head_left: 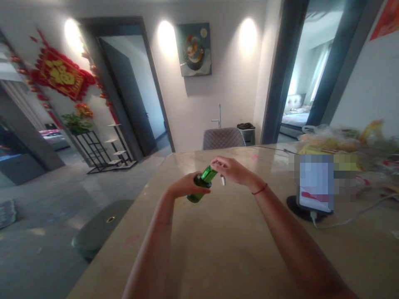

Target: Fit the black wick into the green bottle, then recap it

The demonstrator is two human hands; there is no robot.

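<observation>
Two hands working at one green glass bottle [199,185], held above a pale marble-look table [218,253]. Gripping the bottle's body in the left hand [187,185], fingers [199,190] curled closed around the glass, bottle tilting with its base low and to the left, neck rising up and to the right. Reaching across with the right hand [232,170], fingers [216,162] bunched narrowly at the bottle's top and touching it or just beside it; exact hold hidden behind the hand, so cannot tell whether gripping anything there. Noting a small pale object [223,180] just under the right hand, too small to identify. Logging a red string bracelet [259,189] around the right wrist.

Moving outward along the table: noting a blurred phone [315,185] propped on a round black stand [294,207] to the right, with a white charging cable [343,218] trailing off. Seeing a heap of plastic-wrapped food [330,141] blurring past at the far right corner. Finding a dark green seat [99,227] just off the table's left edge and a grey quilted chair [222,139] beyond the far edge. Recording, farther off, a framed painting [193,50] on the back wall and a red-and-gold hanging ornament [59,74] on the left wall, above a black metal plant stand [96,149].
</observation>
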